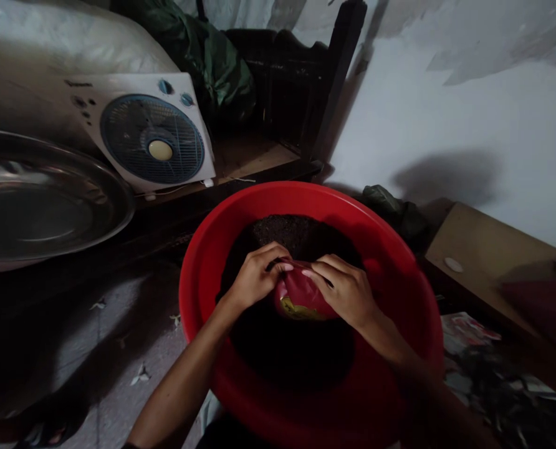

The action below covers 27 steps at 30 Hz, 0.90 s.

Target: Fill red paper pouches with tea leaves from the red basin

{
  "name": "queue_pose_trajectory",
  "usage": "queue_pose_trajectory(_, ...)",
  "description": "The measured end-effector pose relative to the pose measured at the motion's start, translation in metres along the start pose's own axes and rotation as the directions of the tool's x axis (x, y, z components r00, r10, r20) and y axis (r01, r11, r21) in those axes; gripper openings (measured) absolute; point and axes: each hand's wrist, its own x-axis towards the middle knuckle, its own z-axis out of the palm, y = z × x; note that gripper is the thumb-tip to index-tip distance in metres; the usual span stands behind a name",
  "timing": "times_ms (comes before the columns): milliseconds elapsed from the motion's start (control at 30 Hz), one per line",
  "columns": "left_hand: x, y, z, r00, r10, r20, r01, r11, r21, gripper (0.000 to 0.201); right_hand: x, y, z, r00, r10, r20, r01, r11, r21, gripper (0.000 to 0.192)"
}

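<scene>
A dark red plastic bag [306,292] with a yellow-green printed patch is held over the middle of a large red tub [394,262]. My left hand [259,277] pinches the bag's top edge on the left, thumb and fingers closed. On the right, my right hand [346,287] grips the same edge with thumb and fingers. The bag's top is drawn level between the two hands; its contents are hidden. Behind and below it, dark, crumbly loose material [282,231] lies in the tub, with the near part in deep shadow.
A white box fan [159,146] stands on a wooden ledge behind the tub. Left of it sits a wide metal basin [72,243]. A tan board [488,249] and a dark heap [507,386] are at the right. Small scraps [140,375] lie on the floor.
</scene>
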Motion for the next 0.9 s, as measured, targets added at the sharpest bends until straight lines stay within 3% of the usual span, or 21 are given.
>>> queue_pose_trajectory(100, -0.002, -0.005, -0.004, 0.994, -0.031, -0.102, 0.039, 0.996, 0.075, 0.012, -0.005, 0.007, -0.012, 0.993, 0.037, 0.111, -0.036, 0.999, -0.009, 0.023)
queue_pose_trajectory(200, -0.001, -0.004, -0.006, 0.992, -0.041, -0.123, 0.053, 0.994, 0.097, 0.011, -0.012, 0.006, -0.015, 0.992, 0.100, 0.080, -0.092, 0.992, -0.090, 0.031)
queue_pose_trajectory(300, -0.001, 0.004, -0.006, 0.998, 0.025, -0.056, -0.016, 0.986, 0.166, 0.003, -0.018, -0.003, -0.006, 0.995, 0.095, -0.031, -0.098, 0.985, -0.143, 0.036)
queue_pose_trajectory(400, -0.004, 0.010, -0.005, 0.992, 0.120, 0.028, -0.122, 0.919, 0.374, 0.012, -0.022, -0.010, -0.003, 0.990, 0.084, -0.111, -0.098, 0.987, -0.127, 0.034)
queue_pose_trajectory(567, -0.009, 0.013, -0.004, 0.985, 0.171, 0.033, -0.150, 0.737, 0.658, 0.030, -0.034, 0.001, -0.016, 0.994, 0.104, -0.020, -0.105, 0.991, -0.085, 0.022)
queue_pose_trajectory(767, -0.006, 0.025, 0.012, 0.946, 0.259, 0.196, -0.319, 0.634, 0.704, 0.028, -0.044, 0.002, -0.008, 0.978, 0.161, -0.129, -0.161, 0.987, 0.012, 0.024)
queue_pose_trajectory(900, -0.009, 0.030, 0.022, 0.934, 0.294, 0.204, -0.347, 0.603, 0.718, 0.025, -0.039, -0.011, -0.010, 0.986, 0.150, -0.068, -0.153, 0.987, -0.045, 0.015)
